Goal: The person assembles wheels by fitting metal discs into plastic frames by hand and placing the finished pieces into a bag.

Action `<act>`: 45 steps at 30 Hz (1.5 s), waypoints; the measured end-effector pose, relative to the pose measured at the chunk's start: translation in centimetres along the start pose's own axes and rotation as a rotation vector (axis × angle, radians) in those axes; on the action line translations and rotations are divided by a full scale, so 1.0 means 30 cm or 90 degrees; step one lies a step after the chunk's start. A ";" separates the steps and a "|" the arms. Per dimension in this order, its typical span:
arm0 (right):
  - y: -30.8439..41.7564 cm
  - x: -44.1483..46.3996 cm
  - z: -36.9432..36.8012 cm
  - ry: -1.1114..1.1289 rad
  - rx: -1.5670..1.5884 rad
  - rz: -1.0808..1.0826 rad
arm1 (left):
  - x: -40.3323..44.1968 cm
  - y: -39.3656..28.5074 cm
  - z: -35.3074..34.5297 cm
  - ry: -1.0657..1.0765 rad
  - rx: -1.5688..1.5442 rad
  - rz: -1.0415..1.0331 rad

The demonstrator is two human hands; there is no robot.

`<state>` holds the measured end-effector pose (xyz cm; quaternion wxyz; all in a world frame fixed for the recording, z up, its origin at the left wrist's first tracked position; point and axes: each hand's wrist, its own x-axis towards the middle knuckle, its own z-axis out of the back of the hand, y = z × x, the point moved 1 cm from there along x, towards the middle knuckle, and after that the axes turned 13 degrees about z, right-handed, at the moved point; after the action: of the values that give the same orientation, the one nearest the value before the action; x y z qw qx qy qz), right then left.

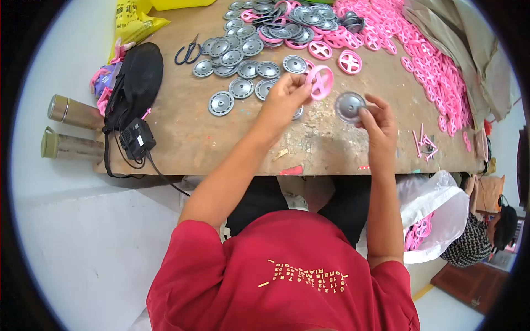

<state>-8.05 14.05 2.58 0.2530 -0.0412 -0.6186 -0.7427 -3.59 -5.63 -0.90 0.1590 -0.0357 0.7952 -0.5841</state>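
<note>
My left hand [287, 99] is closed on a pink spoked wheel [320, 83], held upright above the table. To its right, my right hand [378, 118] pinches a grey disc [349, 107] between thumb and fingers. The wheel and the disc are apart. Loose grey discs [221, 103] lie on the table to the left of and beyond my left hand, some stacked on each other. Pink wheels [350, 62] lie beyond both hands, and some are mixed with the discs.
A large pile of pink wheels [441, 83] spreads along the right side. Black scissors [188, 51], a black bag [138, 83], an adapter [137, 140] and two bottles [74, 144] are at left. Pink pins [424, 144] lie right, above a white sack [436, 220]. A person [480, 234] is at far right.
</note>
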 end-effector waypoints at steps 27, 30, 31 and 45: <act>0.092 -0.213 0.160 0.016 0.099 -0.015 | -0.232 0.092 -0.275 0.160 0.003 -0.001; 0.182 -0.271 0.330 -0.099 -0.061 -0.002 | -0.202 0.035 -0.265 0.210 0.243 -0.118; 0.193 -0.292 0.421 -0.154 -0.117 0.005 | -0.151 0.037 -0.231 0.207 0.242 -0.119; 0.188 -0.298 0.559 -0.242 -0.330 0.107 | 0.308 -0.008 0.122 -0.244 0.794 -0.243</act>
<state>-2.11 32.11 8.18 0.1747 -0.2929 -0.4394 -0.8310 -11.28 -11.31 -3.59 0.1821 -0.1801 0.2467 -0.9346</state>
